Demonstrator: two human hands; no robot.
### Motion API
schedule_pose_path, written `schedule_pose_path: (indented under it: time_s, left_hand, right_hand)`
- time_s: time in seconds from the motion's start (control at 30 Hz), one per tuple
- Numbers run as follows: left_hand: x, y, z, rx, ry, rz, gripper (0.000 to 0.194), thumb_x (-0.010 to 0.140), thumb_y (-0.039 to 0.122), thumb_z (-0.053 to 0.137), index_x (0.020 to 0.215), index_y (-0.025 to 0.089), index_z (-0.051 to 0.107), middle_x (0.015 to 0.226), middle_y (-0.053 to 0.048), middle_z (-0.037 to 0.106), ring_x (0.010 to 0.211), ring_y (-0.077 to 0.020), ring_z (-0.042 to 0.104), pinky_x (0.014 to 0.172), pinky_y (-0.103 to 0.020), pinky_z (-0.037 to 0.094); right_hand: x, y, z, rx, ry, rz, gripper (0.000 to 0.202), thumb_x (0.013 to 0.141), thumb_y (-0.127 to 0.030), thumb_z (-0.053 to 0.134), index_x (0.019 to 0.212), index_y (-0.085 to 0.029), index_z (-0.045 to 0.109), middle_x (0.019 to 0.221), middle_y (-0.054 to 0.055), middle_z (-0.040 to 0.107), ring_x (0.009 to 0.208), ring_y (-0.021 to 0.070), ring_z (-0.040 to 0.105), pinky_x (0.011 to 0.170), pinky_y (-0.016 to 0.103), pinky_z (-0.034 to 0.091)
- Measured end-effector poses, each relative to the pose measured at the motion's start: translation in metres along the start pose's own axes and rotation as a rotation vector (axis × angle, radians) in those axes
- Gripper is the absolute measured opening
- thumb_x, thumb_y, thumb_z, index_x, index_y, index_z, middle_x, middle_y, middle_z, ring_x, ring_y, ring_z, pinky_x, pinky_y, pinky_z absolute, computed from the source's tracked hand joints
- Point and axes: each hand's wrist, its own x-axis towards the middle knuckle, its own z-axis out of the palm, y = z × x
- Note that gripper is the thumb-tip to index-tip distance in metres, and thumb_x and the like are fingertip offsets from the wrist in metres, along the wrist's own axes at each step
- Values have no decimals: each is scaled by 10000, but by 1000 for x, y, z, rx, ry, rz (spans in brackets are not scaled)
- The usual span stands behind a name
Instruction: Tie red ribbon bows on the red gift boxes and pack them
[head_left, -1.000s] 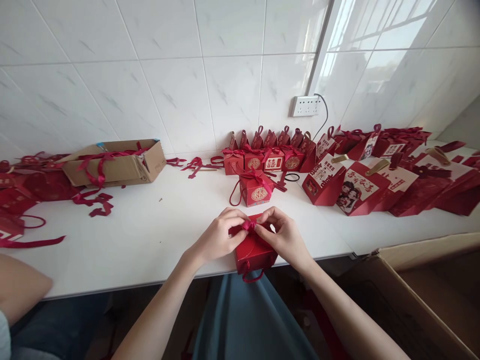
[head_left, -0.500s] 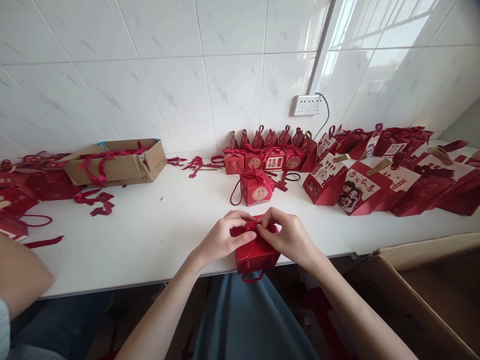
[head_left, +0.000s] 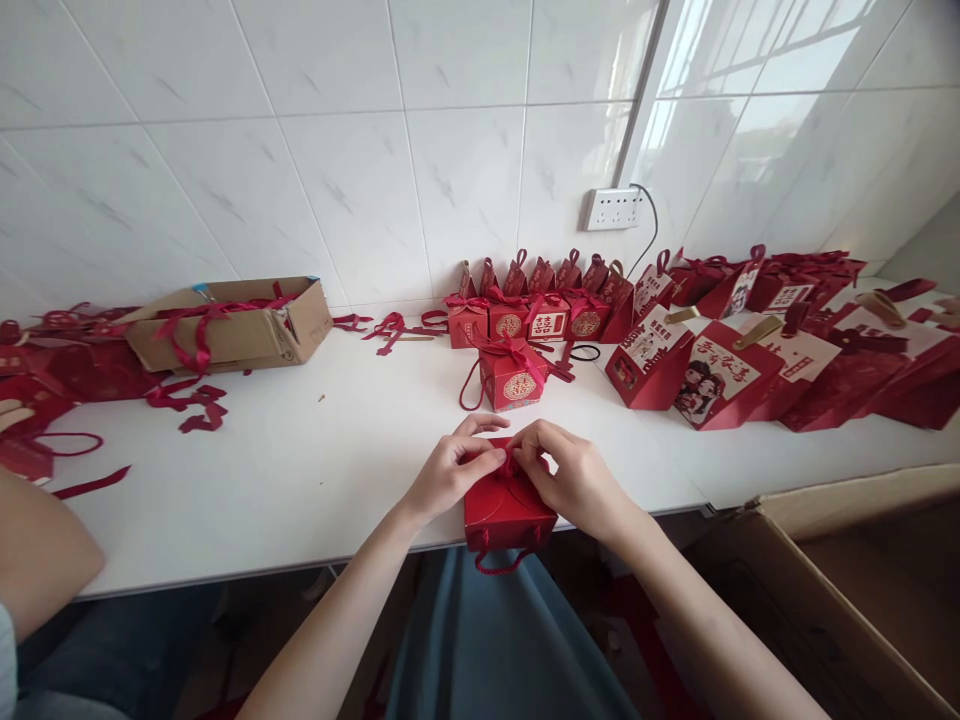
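A red gift box (head_left: 510,515) with a cord handle hanging over its near side sits at the table's front edge, below me. On its top is a red ribbon (head_left: 508,466). My left hand (head_left: 454,470) pinches the ribbon from the left between thumb and index finger, the other fingers reaching across the box's far edge. From the right, my right hand (head_left: 566,468) pinches the same ribbon, its fingertips close to those of the left. The ribbon's exact shape is partly hidden by the fingers. Just behind stands another red box (head_left: 512,378) with a bow.
Red gift boxes (head_left: 547,318) line the wall, with bigger red bags (head_left: 724,375) at right. On the left are a cardboard box (head_left: 225,340) of ribbons and loose ribbon pieces (head_left: 202,408). Another person's arm (head_left: 45,535) rests at far left. A large carton (head_left: 855,570) is at lower right.
Both hands have shifted slightly on the ribbon, and the fingers of my right hand are more curled. The box has moved a little to the left.
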Motion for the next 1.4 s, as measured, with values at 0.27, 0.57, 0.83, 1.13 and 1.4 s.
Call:
schedule_pose_path:
  time_s: [0.27, 0.57, 0.83, 1.13, 1.4]
  left_hand:
    - [-3, -4, 0, 23, 84, 4, 263, 825, 327, 568, 617, 194, 658, 1284, -55, 528, 1201, -243, 474, 1029, -400, 382]
    - [-6, -4, -1, 27, 36, 7, 314, 850, 403, 549, 647, 201, 680, 1361, -35, 487, 1251, -243, 436, 1025, -392, 391]
    - [-9, -2, -8, 101, 59, 39, 380, 849, 480, 519, 670, 190, 688, 1300, -82, 522, 1209, -259, 473, 970, -383, 431]
    - [-20, 6, -15, 303, 171, 52, 359, 856, 403, 528, 601, 185, 655, 993, -74, 594, 948, -202, 569, 800, -304, 483]
    - [-38, 16, -4, 494, 289, 82, 183, 873, 281, 489, 721, 200, 551, 784, -12, 514, 711, -128, 527, 669, -249, 469]
  right_hand:
    - [-13, -16, -9, -331, 28, -172, 102, 785, -94, 496, 830, -173, 542, 937, 107, 552, 862, 221, 549, 748, 383, 467]
    - [-8, -15, -2, -468, -3, -216, 105, 884, -206, 536, 851, -168, 627, 886, 85, 626, 800, 191, 550, 732, 349, 436]
    - [-10, -14, -8, -534, 32, -294, 180, 903, -151, 498, 800, -175, 644, 827, 58, 649, 728, 165, 532, 708, 328, 401]
    - [-16, -9, -25, -583, -14, -341, 225, 888, -67, 459, 908, -175, 656, 873, 70, 656, 751, 170, 540, 714, 333, 391]
    - [-24, -9, -30, -578, 6, -308, 207, 902, -97, 451, 956, -192, 626, 902, 76, 645, 749, 171, 561, 728, 342, 398]
